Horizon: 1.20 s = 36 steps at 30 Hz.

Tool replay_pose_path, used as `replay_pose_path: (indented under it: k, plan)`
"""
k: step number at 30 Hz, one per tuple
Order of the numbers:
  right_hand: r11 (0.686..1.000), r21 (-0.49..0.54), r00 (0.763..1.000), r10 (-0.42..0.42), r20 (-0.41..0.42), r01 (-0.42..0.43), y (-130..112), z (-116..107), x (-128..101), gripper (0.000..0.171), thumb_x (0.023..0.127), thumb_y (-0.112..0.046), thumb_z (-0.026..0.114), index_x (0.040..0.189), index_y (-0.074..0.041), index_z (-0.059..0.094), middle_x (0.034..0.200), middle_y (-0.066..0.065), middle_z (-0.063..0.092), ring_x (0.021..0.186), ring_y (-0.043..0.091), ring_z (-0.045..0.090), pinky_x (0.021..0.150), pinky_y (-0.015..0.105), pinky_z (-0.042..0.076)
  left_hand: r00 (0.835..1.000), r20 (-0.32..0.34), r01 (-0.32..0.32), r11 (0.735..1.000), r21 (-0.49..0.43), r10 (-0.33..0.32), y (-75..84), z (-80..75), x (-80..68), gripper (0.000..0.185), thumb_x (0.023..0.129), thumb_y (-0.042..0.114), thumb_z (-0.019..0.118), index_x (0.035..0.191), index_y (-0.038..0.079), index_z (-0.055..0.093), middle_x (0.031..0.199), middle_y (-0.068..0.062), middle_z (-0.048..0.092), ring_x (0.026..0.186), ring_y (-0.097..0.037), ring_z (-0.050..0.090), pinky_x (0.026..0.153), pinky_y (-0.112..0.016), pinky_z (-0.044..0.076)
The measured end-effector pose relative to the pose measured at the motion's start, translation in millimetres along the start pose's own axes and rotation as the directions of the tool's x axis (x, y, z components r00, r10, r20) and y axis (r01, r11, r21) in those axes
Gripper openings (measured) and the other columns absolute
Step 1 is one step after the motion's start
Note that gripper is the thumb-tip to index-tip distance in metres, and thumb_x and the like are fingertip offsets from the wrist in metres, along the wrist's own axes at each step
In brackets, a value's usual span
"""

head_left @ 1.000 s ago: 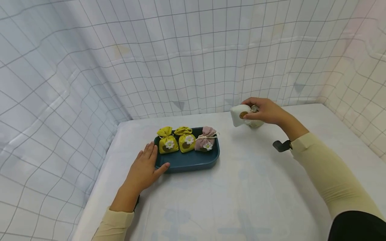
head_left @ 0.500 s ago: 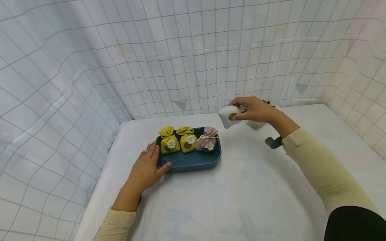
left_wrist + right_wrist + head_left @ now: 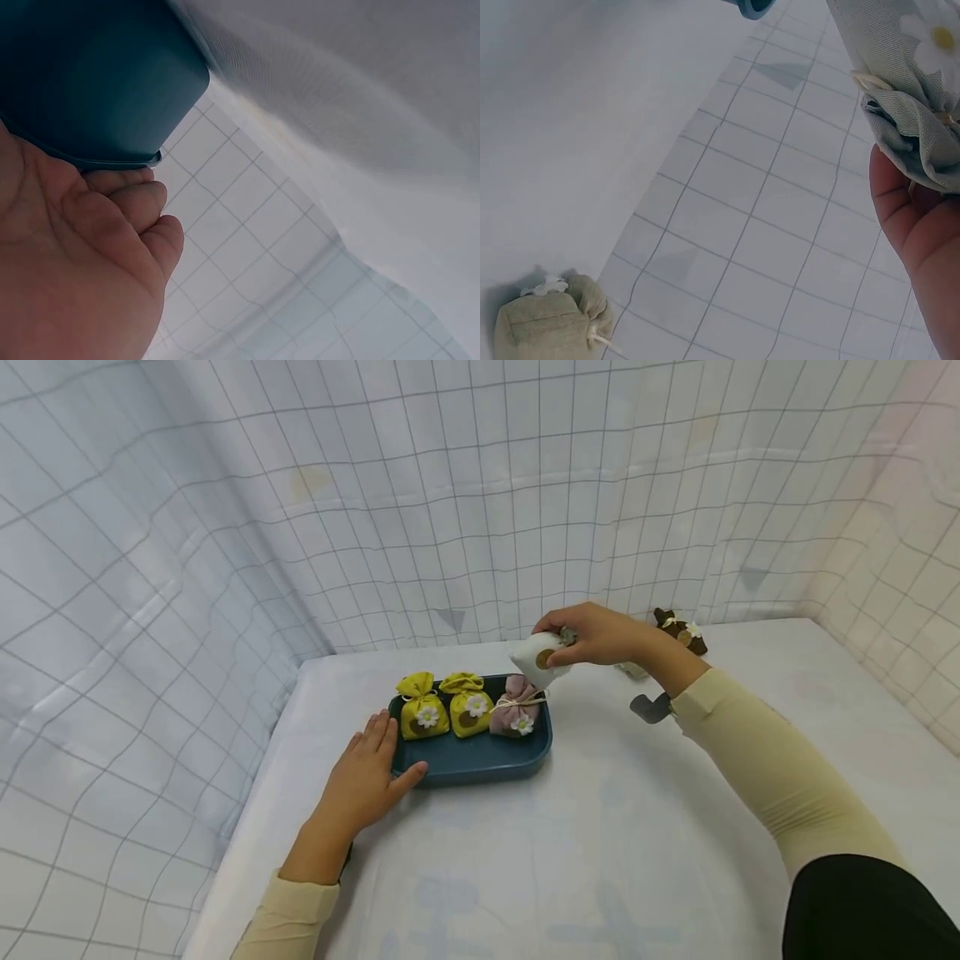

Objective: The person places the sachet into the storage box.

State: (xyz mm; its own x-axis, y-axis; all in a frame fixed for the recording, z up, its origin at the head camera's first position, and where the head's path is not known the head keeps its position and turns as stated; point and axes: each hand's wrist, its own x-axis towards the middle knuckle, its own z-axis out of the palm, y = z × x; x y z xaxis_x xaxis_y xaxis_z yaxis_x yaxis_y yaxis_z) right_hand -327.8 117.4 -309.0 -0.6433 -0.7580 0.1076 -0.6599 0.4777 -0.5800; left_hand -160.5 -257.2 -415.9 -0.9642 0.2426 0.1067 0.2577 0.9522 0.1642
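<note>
My right hand [image 3: 600, 635] pinches a small white drawstring pouch [image 3: 529, 657] by its gathered neck, holding it tilted over the tray's back right corner. A brown dot shows on the pouch; a white daisy on it appears in the right wrist view. The dark teal tray [image 3: 465, 762] holds two yellow pouches [image 3: 426, 727] and one pink pouch [image 3: 504, 720] in a row along its back, each with a white flower. My left hand [image 3: 360, 777] rests on the tray's left end, fingers extended along the rim and thumb over the front corner.
On the table's back right sits a brown pouch [image 3: 682, 635] with a white flower. A beige pouch [image 3: 544, 330], mostly hidden by the right forearm in the head view, lies near it. Grid-patterned white curtains [image 3: 480, 527] enclose the white-covered table [image 3: 525, 877].
My right hand has carried the white pouch leftward, from beside the beige pouch to the tray's back right corner. The brown pouch has come into view. The left hand stays on the tray.
</note>
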Motion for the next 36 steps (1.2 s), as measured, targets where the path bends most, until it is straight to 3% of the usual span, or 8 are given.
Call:
replay_pose_path:
  k: [17,30,36]
  plan:
    - [0.994,-0.048,0.991,-0.095,0.097,0.100,-37.2,12.5,30.1,0.041,0.090,-0.026,0.077,0.127,-0.015,0.065,0.116,-0.004,0.065,0.095,0.014,0.059,0.081,0.035,0.051,1.000,0.006,0.008,1.000,-0.001,-0.008,-2.3,0.4,-0.9,0.096,0.097,0.065,0.047,0.154,-0.008,0.023,0.162,-0.024,0.014,0.149,-0.039,0.013,0.118,-0.056,0.016]
    - [0.991,-0.047,0.989,-0.117,0.095,0.122,-50.9,9.6,32.2,0.040,0.090,-0.025,0.076,0.127,-0.015,0.064,0.113,-0.005,0.065,0.093,0.014,0.059,0.080,0.034,0.051,1.000,0.012,0.011,1.000,0.001,-0.011,-1.2,-0.5,-0.1,0.096,0.097,0.065,0.047,0.154,-0.008,0.022,0.162,-0.024,0.014,0.149,-0.039,0.013,0.118,-0.056,0.016]
    - [0.993,-0.037,0.981,-0.102,0.163,0.109,-58.6,11.2,30.8,0.037,0.090,-0.023,0.076,0.125,-0.016,0.065,0.114,-0.005,0.064,0.095,0.014,0.059,0.080,0.033,0.052,1.000,0.022,0.017,1.000,-0.007,-0.017,-0.3,-2.1,-0.5,0.097,0.097,0.066,0.046,0.154,-0.008,0.021,0.162,-0.024,0.013,0.149,-0.039,0.012,0.118,-0.056,0.015]
